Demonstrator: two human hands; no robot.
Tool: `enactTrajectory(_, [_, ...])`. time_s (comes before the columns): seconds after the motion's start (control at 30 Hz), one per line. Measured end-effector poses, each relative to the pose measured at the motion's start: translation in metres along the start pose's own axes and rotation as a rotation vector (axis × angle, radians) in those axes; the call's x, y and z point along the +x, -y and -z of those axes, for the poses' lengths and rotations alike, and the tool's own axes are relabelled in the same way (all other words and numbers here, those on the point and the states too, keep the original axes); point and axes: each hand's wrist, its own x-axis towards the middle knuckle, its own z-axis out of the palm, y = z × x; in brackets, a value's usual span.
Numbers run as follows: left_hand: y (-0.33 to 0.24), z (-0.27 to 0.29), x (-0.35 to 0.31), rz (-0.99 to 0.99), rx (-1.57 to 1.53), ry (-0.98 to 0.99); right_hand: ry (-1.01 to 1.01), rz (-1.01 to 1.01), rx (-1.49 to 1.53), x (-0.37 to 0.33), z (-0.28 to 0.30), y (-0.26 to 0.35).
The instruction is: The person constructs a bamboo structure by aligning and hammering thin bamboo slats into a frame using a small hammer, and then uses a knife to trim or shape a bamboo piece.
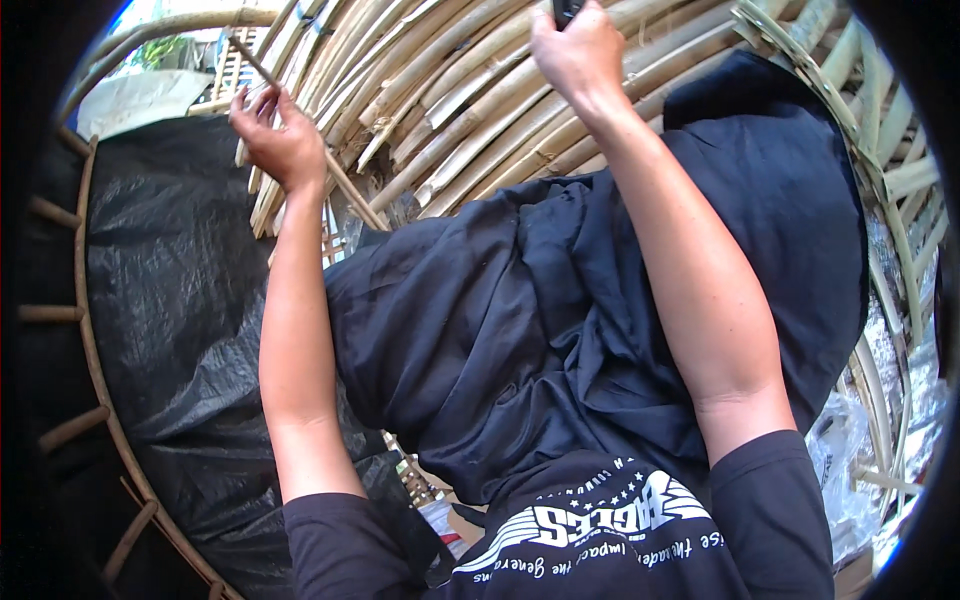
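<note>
My left hand point(280, 142) is raised at the upper left, its fingers curled round a thin wooden stick point(256, 62). The stick slants from above the fingers down past my wrist toward my covered knees. At the top edge, my right hand point(580, 55) grips a black object point(566, 10). The frame cuts that object off, so its kind does not show. Beyond both hands lies a wide layer of split bamboo strips point(470, 110), side by side and slightly curved.
Dark cloth point(480, 320) covers my lap. A black plastic sheet point(180, 290) spreads at the left, beside a curved wooden rail point(95, 350) with short rungs. Woven bamboo point(890, 150) and clear plastic point(840, 470) are at the right.
</note>
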Motion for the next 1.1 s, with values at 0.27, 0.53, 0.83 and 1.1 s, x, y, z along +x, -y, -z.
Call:
enactTrajectory(0.27, [0.013, 0.018, 0.017, 0.001, 0.002, -0.092, 0.032, 0.037, -0.110, 0.014, -0.007, -0.019])
enactTrajectory(0.53, [0.016, 0.024, 0.012, 0.006, 0.036, -0.120, 0.158, -0.020, -0.166, 0.006, 0.002, -0.008])
enactTrajectory(0.83, [0.012, 0.027, 0.011, 0.034, 0.052, -0.104, 0.170, -0.017, -0.193, 0.007, 0.000, -0.016])
enactTrajectory(1.1, [0.012, 0.026, 0.010, 0.017, 0.018, -0.078, 0.169, -0.019, -0.193, 0.009, -0.003, -0.020])
